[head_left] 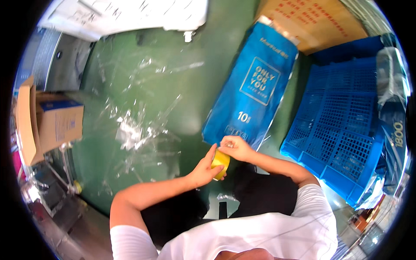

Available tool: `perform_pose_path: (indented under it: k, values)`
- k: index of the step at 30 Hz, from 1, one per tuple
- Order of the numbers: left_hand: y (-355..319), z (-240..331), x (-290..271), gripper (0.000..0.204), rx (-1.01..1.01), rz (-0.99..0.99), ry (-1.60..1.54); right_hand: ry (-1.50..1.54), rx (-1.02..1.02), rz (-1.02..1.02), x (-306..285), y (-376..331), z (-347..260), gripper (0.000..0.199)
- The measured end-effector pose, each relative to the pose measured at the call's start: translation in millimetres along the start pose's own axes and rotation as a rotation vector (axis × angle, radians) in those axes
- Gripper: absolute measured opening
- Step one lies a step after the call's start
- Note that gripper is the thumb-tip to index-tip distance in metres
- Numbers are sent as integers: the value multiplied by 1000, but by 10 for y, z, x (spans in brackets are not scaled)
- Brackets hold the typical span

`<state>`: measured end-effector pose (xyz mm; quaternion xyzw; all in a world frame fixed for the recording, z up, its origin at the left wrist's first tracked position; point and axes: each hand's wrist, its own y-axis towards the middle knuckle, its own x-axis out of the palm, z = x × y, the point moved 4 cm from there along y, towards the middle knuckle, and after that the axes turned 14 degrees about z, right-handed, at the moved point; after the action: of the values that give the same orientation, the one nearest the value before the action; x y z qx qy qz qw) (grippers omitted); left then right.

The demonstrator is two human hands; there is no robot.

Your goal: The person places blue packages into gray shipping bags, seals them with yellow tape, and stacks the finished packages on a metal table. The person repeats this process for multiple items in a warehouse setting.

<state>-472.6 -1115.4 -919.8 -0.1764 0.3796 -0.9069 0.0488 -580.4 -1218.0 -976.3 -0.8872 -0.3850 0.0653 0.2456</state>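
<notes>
A roll of yellow tape (221, 164) is held in front of my knees. My left hand (203, 173) grips it from the left, with the thumb across its near side and the fingers around it. My right hand (236, 148) is closed, its bent fingertips pinching at the roll's upper edge; any loose tape end there is too small to make out. Just beyond my hands, a large flat blue bag (234, 97) with white print stretches away to the upper right.
On the right stands a blue plastic crate (329, 121) with mesh walls, beside dark plastic packs (392, 130). A cardboard box (314, 24) sits at the far right, an open carton (60, 125) at the left. Crumpled clear plastic (132, 132) litters the green floor (190, 93).
</notes>
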Motion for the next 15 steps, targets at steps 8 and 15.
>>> perform_pose_path:
  k: [8,15]
  values:
    - [20,42,-16,74,2,-41,20,28,3,-22,-40,24,-106,11]
    - [65,112,78,75,-23,-102,27,78,7,-73,-152,30,-93,10]
